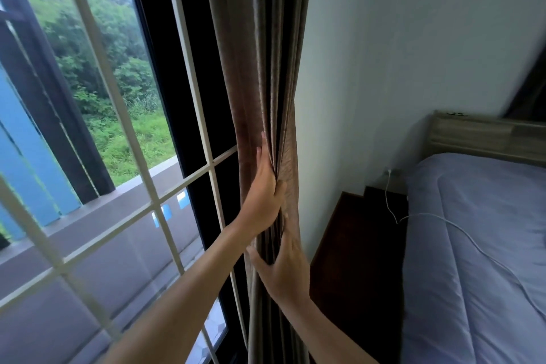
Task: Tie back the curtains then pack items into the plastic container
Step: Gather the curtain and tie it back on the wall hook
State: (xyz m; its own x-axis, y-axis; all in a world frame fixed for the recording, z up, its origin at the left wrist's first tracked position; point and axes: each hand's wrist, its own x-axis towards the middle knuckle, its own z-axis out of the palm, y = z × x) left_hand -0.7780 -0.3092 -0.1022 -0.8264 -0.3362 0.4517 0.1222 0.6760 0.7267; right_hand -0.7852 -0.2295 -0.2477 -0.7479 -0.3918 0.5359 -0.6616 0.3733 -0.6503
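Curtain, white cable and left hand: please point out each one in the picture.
curtain (pixel 260 62), head view, on its gathered folds.
white cable (pixel 461 230), head view, where it crosses the bed.
left hand (pixel 263 192), head view, its back.

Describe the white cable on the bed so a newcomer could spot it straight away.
Start at the bed with the lavender-blue cover on the right. At its head corner, a white plug sits in the pale wall; the thin white cable drops from it past the dark wooden bedside table, then trails across the cover. It is the only thin, pale line there.
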